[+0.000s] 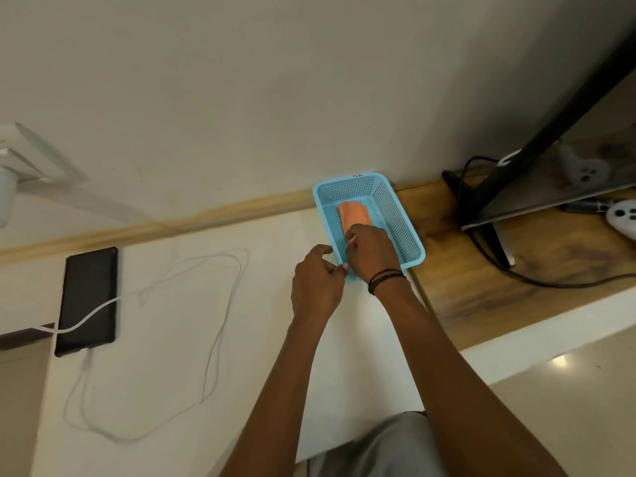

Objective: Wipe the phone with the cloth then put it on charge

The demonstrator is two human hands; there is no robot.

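A black phone (pixel 87 301) lies flat at the left of the white table (pixel 165 339). A white charging cable (pixel 220 325) runs into its near end and loops across the table. To the right, against the wall, a folded orange cloth (pixel 354 215) lies inside a blue perforated basket (pixel 395 215). My right hand (pixel 371 249) reaches into the basket and pinches the cloth's near end. My left hand (pixel 316 284) has curled fingers at the basket's near-left rim and appears to pinch it.
A white plug and socket (pixel 8 177) sit on the wall at far left. On the wooden surface (pixel 481 290) to the right stand a black screen (pixel 557 139) on its stand, black cables (pixel 537 280) and a white game controller (pixel 623 218).
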